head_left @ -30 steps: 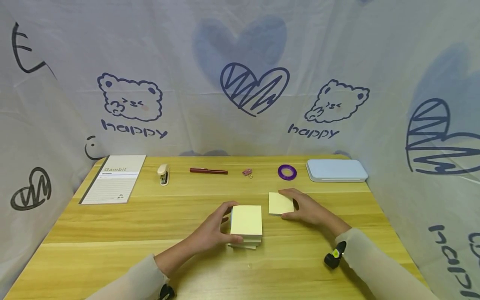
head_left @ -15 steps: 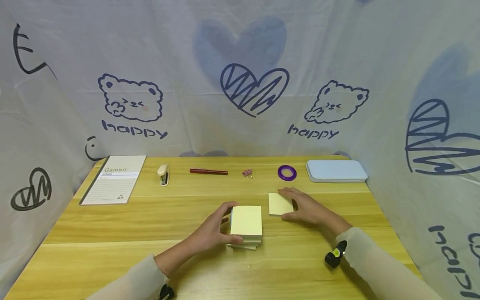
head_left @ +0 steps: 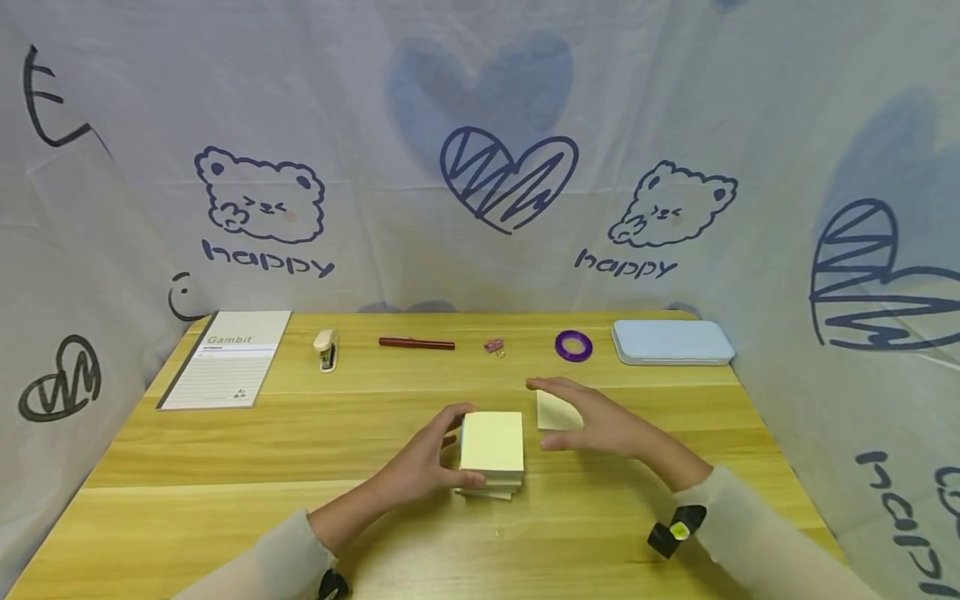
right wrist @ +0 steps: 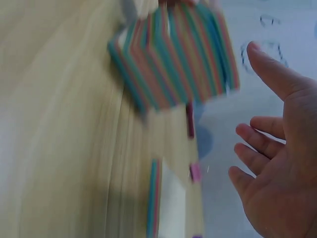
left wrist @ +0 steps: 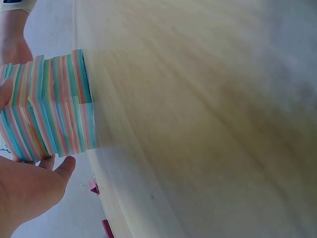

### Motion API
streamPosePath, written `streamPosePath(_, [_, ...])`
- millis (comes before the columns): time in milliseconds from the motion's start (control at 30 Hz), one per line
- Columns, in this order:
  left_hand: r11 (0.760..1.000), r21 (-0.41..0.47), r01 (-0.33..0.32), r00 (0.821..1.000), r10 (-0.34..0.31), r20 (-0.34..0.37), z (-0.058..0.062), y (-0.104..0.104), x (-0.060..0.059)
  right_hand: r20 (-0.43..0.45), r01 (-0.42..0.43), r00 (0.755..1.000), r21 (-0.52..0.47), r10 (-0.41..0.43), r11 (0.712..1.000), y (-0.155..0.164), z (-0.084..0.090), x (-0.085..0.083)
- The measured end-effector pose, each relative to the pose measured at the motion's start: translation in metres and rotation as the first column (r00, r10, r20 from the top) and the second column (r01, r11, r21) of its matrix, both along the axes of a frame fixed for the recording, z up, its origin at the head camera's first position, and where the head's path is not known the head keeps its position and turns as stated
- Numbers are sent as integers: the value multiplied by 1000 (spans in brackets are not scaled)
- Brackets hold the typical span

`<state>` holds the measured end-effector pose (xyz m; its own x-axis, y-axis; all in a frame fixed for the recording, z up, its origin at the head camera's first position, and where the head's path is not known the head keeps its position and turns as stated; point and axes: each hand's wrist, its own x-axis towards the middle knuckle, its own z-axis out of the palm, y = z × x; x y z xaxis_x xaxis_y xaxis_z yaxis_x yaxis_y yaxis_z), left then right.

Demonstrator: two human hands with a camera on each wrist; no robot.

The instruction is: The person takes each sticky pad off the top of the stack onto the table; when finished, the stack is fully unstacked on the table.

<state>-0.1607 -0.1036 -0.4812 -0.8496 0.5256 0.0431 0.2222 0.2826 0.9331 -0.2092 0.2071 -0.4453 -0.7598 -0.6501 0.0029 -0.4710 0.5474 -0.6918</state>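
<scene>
- Here's the left hand (head_left: 422, 458), just below the centre of the head view, gripping the tall, square stack of paper sticky notes with a pale-yellow top (head_left: 492, 442): thumb at the near edge, fingers round the far left corner.
- That stack stands on the light wooden table (head_left: 300, 450), its lowest layers jutting out unevenly at the near side; the left wrist view gives us its sides, all blue-green, pink and yellow stripes.
- Over to the right hand (head_left: 611, 425), right of centre: thumb and fingers spread apart, holding nothing, the thumb pointing towards the stack but well short of it.
- Partly covered by that hand lies the thin, square, pale-yellow-topped sticky-note pad (head_left: 557, 412), flat on the wood, up and to the right of the stack; the right wrist view picks out its blue-green and pink edge.
- And along the table's far edge, from the left of the frame: a white notepad marked "Gambit" (head_left: 225, 360), a small cream stapler (head_left: 327, 348), a slim dark-red pen (head_left: 416, 342), little pink clips (head_left: 494, 344), a purple ring-shaped roll (head_left: 561, 345) and, at the right, a pale-blue rounded case (head_left: 673, 342).
</scene>
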Motion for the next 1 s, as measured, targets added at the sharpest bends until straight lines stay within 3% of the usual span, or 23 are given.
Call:
streamPosePath(333, [1000, 6, 17, 1000, -17, -17, -2, -1, -1, 30, -57, 998, 17, 57, 998, -39, 11, 28])
streamPosePath(667, [1000, -2, 14, 1000, -14, -26, -4, -1, -1, 7, -21, 1000, 35, 20, 999, -50, 3, 37])
streamPosePath(1000, [1000, -8, 10, 999, -11, -35, -4, -1, 0, -54, -37, 998, 59, 40, 998, -51, 3, 38])
